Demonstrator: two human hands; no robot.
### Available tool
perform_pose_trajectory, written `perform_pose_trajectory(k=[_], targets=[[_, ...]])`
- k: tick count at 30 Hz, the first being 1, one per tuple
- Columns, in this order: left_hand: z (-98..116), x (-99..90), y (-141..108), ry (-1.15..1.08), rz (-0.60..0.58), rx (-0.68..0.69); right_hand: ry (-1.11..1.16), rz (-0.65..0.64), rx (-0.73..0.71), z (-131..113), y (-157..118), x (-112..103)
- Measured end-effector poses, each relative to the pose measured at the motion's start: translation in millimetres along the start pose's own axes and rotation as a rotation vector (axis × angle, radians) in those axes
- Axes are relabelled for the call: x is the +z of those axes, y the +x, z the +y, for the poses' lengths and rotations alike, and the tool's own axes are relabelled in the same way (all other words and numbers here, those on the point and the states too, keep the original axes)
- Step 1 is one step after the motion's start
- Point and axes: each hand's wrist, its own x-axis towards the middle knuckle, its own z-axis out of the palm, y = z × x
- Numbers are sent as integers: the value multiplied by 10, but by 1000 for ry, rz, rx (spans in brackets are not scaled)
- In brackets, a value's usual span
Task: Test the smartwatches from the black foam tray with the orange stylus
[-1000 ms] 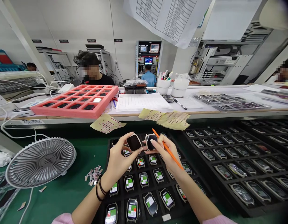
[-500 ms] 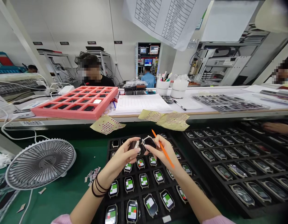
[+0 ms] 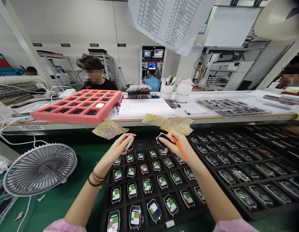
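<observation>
Pinched in my left hand (image 3: 119,148) is a small piece with a pale edge (image 3: 129,143), seen almost edge-on, its kind unclear. My right hand (image 3: 175,141) grips a smartwatch body (image 3: 162,138) with a dark face and light rim, partly hidden by the fingers. An orange pointed stick (image 3: 180,149) is also tucked in that hand, slanting back over the wrist. Both hands are above the far rows of a black tray (image 3: 145,211). Strapless smartwatches (image 3: 147,185) lie in its slots, many with lit green and white screens, some showing red.
More black trays of dark-faced watches (image 3: 244,198) stand to the right. A grey fan (image 3: 46,167) is at the left. Yellow sticker sheets (image 3: 110,129) hang over the shelf edge, below a pink foam tray (image 3: 98,120) and papers (image 3: 144,107). A person (image 3: 98,74) sits opposite.
My hands have moved apart, the left one leftward and the right one slightly up and right, each keeping its piece. The orange stick moved with the right hand. The view shifted slightly.
</observation>
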Motion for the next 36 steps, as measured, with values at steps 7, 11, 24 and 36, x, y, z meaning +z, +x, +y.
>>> perform_pose_trajectory(k=[7, 11, 24, 36], targets=[[-730, 402, 845, 644, -18, -36, -514, -120, 178, 951, 533, 265], [-972, 531, 1079, 755, 10, -19, -585, -27, 197, 1371, 644, 401], [-1147, 274, 1045, 1014, 44, -121, -516, -142, 304, 1672, 697, 617], [-970, 273, 662, 1305, 69, 15, -626, -21, 344, 1509, 712, 602]])
